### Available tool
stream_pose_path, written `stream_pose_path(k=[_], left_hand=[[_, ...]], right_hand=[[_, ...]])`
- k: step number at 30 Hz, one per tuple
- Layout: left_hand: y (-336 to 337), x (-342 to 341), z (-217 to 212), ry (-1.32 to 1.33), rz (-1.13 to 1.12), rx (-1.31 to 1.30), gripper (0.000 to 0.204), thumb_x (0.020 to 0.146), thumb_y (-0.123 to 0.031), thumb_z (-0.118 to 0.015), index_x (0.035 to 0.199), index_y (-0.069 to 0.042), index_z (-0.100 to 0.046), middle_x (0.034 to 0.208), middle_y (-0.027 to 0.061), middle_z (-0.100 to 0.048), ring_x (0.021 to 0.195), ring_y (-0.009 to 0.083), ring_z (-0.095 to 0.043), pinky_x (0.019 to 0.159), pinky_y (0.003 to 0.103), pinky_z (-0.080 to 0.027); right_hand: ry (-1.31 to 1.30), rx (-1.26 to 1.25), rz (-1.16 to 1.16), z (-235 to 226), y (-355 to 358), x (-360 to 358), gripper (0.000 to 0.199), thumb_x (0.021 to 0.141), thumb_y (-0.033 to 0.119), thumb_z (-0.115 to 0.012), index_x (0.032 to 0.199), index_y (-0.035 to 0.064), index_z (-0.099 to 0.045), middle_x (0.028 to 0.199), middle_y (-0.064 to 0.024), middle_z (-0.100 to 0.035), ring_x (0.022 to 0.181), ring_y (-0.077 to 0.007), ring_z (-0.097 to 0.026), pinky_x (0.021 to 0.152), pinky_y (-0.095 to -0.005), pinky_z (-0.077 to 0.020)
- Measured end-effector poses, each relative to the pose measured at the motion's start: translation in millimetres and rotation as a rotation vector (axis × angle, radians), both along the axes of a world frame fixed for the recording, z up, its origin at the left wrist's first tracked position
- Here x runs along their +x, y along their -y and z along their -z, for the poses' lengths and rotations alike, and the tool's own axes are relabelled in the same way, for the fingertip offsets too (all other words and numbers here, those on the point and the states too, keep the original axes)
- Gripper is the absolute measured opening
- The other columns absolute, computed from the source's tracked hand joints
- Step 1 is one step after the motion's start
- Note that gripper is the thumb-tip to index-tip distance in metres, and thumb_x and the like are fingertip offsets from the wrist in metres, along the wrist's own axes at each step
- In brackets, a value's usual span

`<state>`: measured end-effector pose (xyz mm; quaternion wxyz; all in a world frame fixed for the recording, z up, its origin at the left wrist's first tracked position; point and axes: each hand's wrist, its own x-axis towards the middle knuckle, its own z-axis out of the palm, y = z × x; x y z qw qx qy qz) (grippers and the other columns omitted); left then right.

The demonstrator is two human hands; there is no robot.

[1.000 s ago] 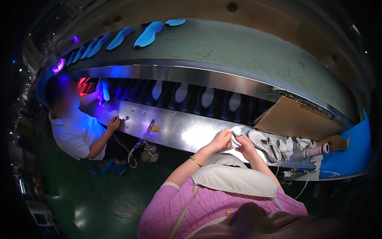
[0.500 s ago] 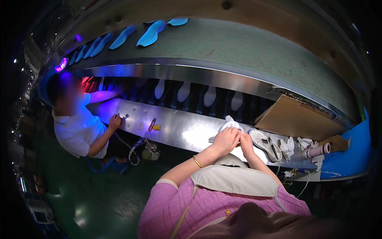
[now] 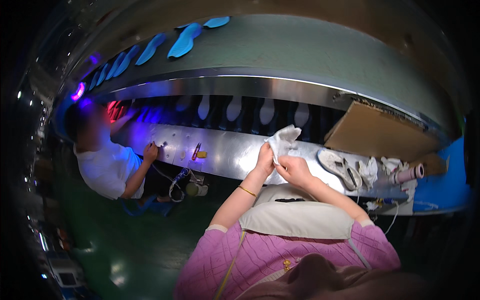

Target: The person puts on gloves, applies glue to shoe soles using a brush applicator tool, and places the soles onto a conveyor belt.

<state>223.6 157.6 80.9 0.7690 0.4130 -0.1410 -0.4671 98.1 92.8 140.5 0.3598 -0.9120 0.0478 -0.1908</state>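
1. The left hand [image 3: 265, 159] and right hand [image 3: 295, 170] both pinched a crumpled white cloth [image 3: 283, 140] over the steel bench [image 3: 225, 152].
2. The cloth rose toward twelve o'clock from the fingers, its long axis running roughly upright; both hands touched it.
3. A white shoe sole [image 3: 340, 167] lay at three o'clock of the right hand.
4. Compared with a second earlier, the cloth stood higher and more unfurled.

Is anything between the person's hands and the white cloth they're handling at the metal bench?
No. Both the left hand and the right hand already grip the white cloth directly, holding it up above the metal bench. Nothing visible sits between them.
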Motion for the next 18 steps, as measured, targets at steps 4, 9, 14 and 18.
stream_pose_path(k=[4, 9, 14, 18], left_hand=[[-4.9, -6.8, -20.7, -0.242, 0.101, -0.055, 0.044, 0.1, -0.034, -0.037, 0.14, -0.015, -0.039, 0.124, 0.0128, -0.057, 0.107, 0.0246, -0.059, 0.095, 0.036, -0.047], [-10.6, -12.5, -28.1, -0.078, 0.248, 0.065, 0.05, 0.1, -0.036, -0.034, 0.144, -0.015, -0.032, 0.133, 0.0145, -0.05, 0.117, 0.0248, -0.053, 0.102, 0.036, -0.041], [-6.6, -2.6, -26.3, -0.304, 0.519, 0.055, 0.071, 0.092, -0.06, -0.032, 0.141, -0.01, -0.038, 0.125, 0.0244, -0.054, 0.114, 0.0366, -0.053, 0.099, 0.047, -0.041], [-8.4, -7.8, -38.4, -0.421, 0.476, -0.045, 0.071, 0.092, -0.061, -0.034, 0.142, -0.011, -0.035, 0.136, 0.0232, -0.044, 0.123, 0.0426, -0.044, 0.104, 0.053, -0.035]], right_hand=[[-0.025, -0.022, -0.068, 3.1, -0.8, 3.2, 0.017, 0.083, 0.017, -0.057, 0.071, 0.0047, -0.057, 0.07, -0.0134, -0.058, 0.065, -0.0337, -0.058, 0.057, -0.0419, -0.0448], [-0.037, 0.037, -0.12, 12.8, -6.7, -1.7, 0.018, 0.083, 0.017, -0.057, 0.071, 0.0046, -0.057, 0.071, -0.0128, -0.059, 0.066, -0.0329, -0.059, 0.058, -0.0415, -0.0455], [-0.066, -0.021, -0.158, 19.3, -15.7, -5.4, 0.018, 0.083, 0.018, -0.056, 0.072, 0.0045, -0.059, 0.072, -0.0126, -0.06, 0.067, -0.0333, -0.06, 0.06, -0.0422, -0.0471], [-0.092, 0.06, -0.096, 21.1, -13.6, -8.6, 0.02, 0.084, 0.021, -0.056, 0.073, 0.0043, -0.058, 0.071, -0.0146, -0.06, 0.067, -0.0344, -0.06, 0.06, -0.0426, -0.0469]])
